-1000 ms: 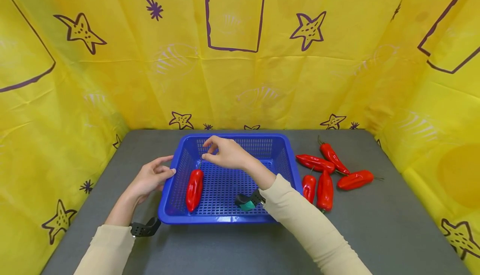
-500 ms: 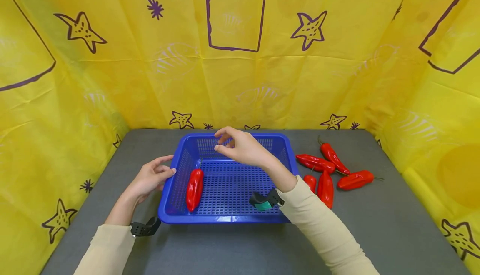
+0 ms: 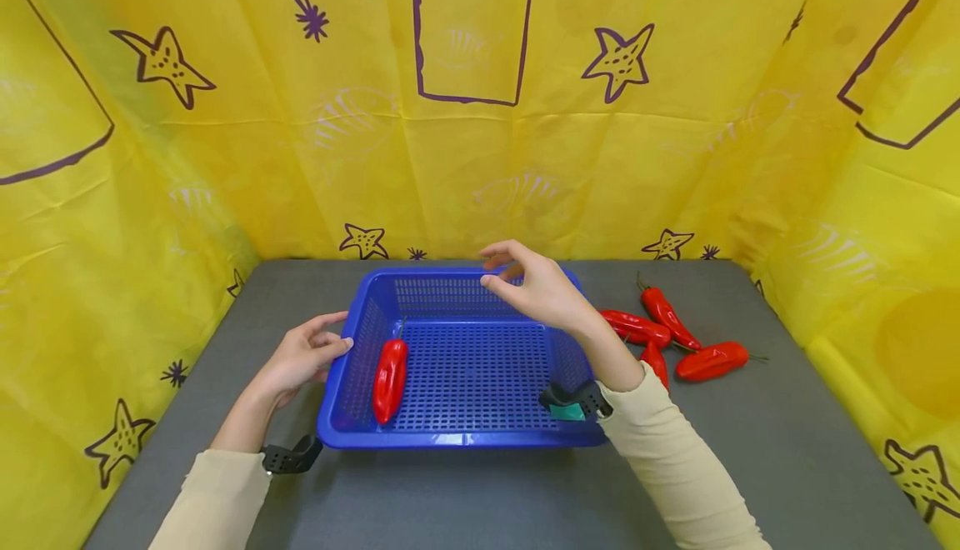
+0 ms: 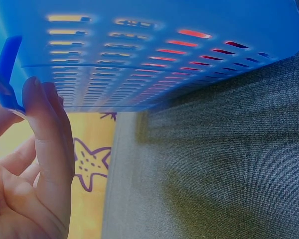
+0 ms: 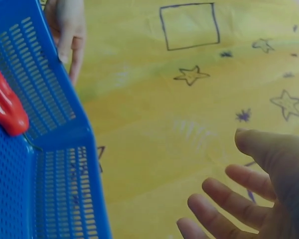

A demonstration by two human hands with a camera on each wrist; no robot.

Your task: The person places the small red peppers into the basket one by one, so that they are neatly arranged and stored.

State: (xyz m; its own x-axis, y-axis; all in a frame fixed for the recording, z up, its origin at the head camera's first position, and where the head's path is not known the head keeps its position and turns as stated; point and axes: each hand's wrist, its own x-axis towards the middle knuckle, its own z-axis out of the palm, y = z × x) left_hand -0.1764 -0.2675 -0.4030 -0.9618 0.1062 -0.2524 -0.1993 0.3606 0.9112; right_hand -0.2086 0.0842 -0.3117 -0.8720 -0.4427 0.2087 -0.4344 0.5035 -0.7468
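A blue plastic basket (image 3: 465, 438) with slotted walls stands on the grey table. Inside it, along the left, lies one red pepper (image 3: 390, 381) with a thin green stem. My left hand (image 3: 300, 357) holds the basket's left rim, thumb at the edge and fingers outside beneath it; the left wrist view shows those fingers (image 4: 45, 129) against the outer wall. Over the basket's back right corner hovers my right hand (image 3: 542, 286), holding nothing, its fingers loosely bent and thumb apart. Spread fingers (image 5: 234, 201) show in the right wrist view.
To the right of the basket, several red peppers (image 3: 712, 361) lie in a loose group on the table (image 3: 780, 433), some partly hidden by my right forearm. A yellow patterned cloth (image 3: 480, 167) hangs behind the table and along both sides.
My right hand has moved right and slightly back, from over the basket's middle to its back right corner, still holding nothing. My left hand, the basket and the peppers stay put.
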